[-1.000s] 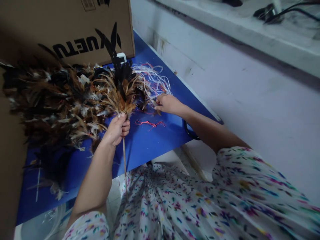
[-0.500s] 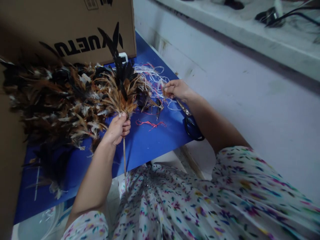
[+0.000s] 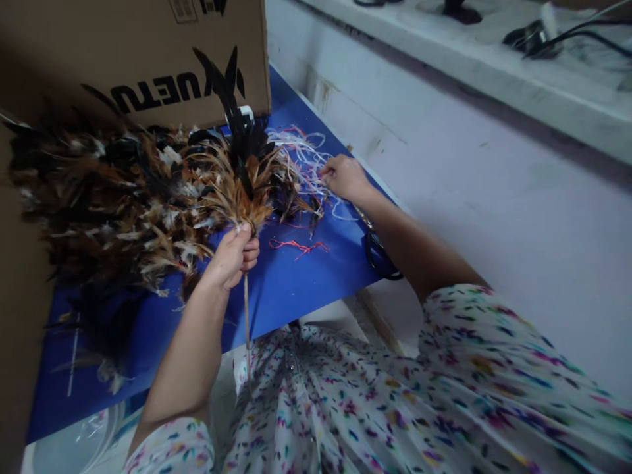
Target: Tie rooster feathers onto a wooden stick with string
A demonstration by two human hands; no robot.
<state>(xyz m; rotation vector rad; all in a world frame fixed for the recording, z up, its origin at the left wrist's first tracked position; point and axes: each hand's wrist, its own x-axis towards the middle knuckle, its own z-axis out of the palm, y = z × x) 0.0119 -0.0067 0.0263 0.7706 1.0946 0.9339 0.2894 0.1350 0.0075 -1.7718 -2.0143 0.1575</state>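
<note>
My left hand (image 3: 234, 255) is closed around a thin stick (image 3: 246, 309) just under a bundle of brown and black feathers (image 3: 249, 187). The stick hangs down past the table's front edge. At the right, my right hand (image 3: 340, 176) has its fingers bent together at a tangle of white and red strings (image 3: 306, 155); what they hold, if anything, is too small to tell. Partly under my right forearm lie scissors with black handles (image 3: 378, 255). A knotted red string (image 3: 299, 247) lies on the blue table between my hands.
A large pile of feathers (image 3: 118, 197) covers the left of the blue table (image 3: 296, 289). Behind it stands a cardboard box (image 3: 148, 46). A wall runs along the right, with a ledge (image 3: 444, 49) bearing cables. A clear plastic tub (image 3: 74, 444) is below the table.
My right hand has shifted slightly left, and the small brown piece seen at its fingertips before no longer shows. My left hand keeps its hold on the stick.
</note>
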